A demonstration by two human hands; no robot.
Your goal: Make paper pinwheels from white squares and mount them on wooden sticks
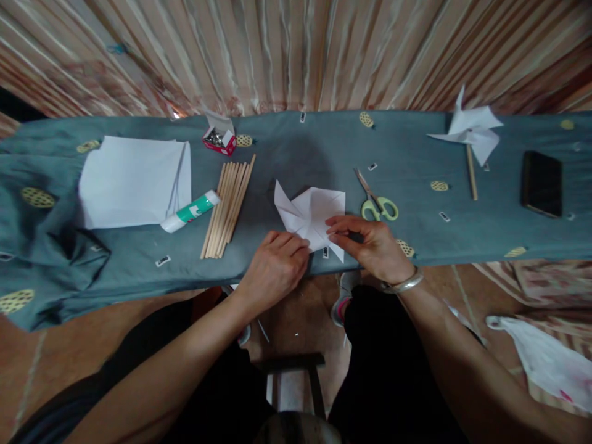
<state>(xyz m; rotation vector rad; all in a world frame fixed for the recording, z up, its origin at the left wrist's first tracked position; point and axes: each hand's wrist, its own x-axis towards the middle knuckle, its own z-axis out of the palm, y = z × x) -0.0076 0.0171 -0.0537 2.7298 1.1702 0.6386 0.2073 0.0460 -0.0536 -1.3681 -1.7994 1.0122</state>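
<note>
A white paper pinwheel (309,213), cut and partly folded, lies on the cloth near the table's front edge. My left hand (281,262) is closed at its lower left, with the fingertips gripping the paper near its middle. From the right, my right hand (372,243) pinches the paper with thumb and forefinger close together. Whether a small pin is between those fingers is hidden. Scissors (377,200) with green handles rest just beyond my right hand, blades apart. Left of the pinwheel lies a bunch of thin wooden sticks (226,209).
A glue stick (192,211) lies against white paper sheets (132,182) at the left. Behind the sticks stands an opened red box (219,140) of small metal pins. A pinwheel on a stick (476,132) and a black phone (542,184) are at the right.
</note>
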